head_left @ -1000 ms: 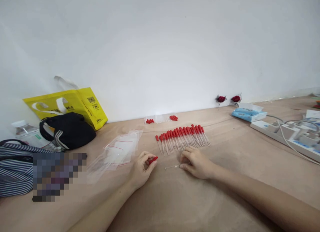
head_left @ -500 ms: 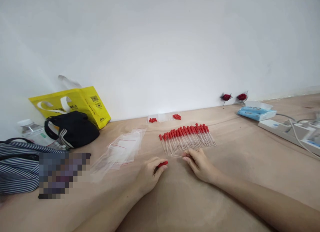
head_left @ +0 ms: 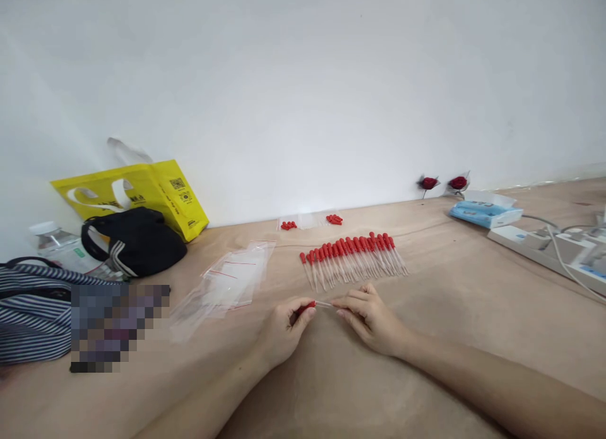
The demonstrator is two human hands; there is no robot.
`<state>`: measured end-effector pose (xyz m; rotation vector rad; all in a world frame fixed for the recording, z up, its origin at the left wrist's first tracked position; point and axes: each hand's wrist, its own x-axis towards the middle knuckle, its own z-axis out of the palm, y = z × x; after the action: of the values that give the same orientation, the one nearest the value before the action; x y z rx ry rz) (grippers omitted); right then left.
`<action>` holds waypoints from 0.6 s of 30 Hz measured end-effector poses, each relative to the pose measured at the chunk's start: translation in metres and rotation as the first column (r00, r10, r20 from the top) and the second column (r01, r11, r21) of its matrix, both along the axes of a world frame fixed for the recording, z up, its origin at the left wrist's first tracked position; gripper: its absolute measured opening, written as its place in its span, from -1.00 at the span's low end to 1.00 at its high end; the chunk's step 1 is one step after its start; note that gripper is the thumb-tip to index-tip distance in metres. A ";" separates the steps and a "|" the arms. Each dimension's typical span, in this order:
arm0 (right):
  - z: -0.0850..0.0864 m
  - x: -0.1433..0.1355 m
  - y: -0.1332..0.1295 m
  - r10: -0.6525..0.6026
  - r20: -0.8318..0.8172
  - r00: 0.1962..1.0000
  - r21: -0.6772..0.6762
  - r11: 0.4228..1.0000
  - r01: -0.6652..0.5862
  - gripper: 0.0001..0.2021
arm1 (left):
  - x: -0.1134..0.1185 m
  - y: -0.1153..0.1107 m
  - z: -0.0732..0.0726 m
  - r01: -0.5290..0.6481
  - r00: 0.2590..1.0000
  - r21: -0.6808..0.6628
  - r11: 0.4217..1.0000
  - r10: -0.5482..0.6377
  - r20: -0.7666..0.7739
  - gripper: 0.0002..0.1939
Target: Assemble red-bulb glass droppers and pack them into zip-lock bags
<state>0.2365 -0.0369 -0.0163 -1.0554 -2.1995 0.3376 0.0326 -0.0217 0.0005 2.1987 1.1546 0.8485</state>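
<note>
My left hand is closed around a red rubber bulb, whose end shows past the fingertips. A thin clear dropper tube is pinched in my right hand; its left end meets the bulb's mouth. How far the tube sits inside the bulb I cannot tell. Just beyond my hands lies a slanting row of droppers, red bulbs at the far end and clear tips toward me. Two small groups of loose red bulbs lie farther back near the wall.
Clear zip bags with red lines lie spread left of the droppers. At the left are a yellow bag, a black cap, a bottle and a striped bag. A tissue pack and a power strip stand right.
My right hand has moved left, bringing the clear tube from apart to the mouth of the red bulb. My left hand stays nearly in place.
</note>
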 end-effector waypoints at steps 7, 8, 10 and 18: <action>0.004 0.004 -0.001 0.067 0.061 0.996 0.012 0.998 -0.068 -0.74 | -0.001 -0.001 0.000 0.027 0.997 0.058 0.998 -0.023 -0.077 -0.81; 0.005 0.006 0.000 0.072 0.090 0.993 0.019 0.997 -0.074 -0.74 | -0.001 -0.002 0.000 0.054 0.994 0.082 0.995 -0.046 -0.103 -0.81; 0.007 0.009 0.000 0.081 0.139 0.987 0.045 0.995 -0.088 -0.74 | -0.001 -0.004 -0.001 0.136 0.982 0.151 0.979 -0.113 -0.152 -0.82; 0.005 0.003 -0.004 0.076 0.102 0.992 0.075 0.994 -0.084 -0.77 | 0.002 -0.009 -0.001 0.207 0.973 0.357 0.911 -0.151 -0.177 -0.81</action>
<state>0.2393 -0.0410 -0.0112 -0.9614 -2.3278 0.2359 0.0346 -0.0311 -0.0004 2.6707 0.8888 0.8994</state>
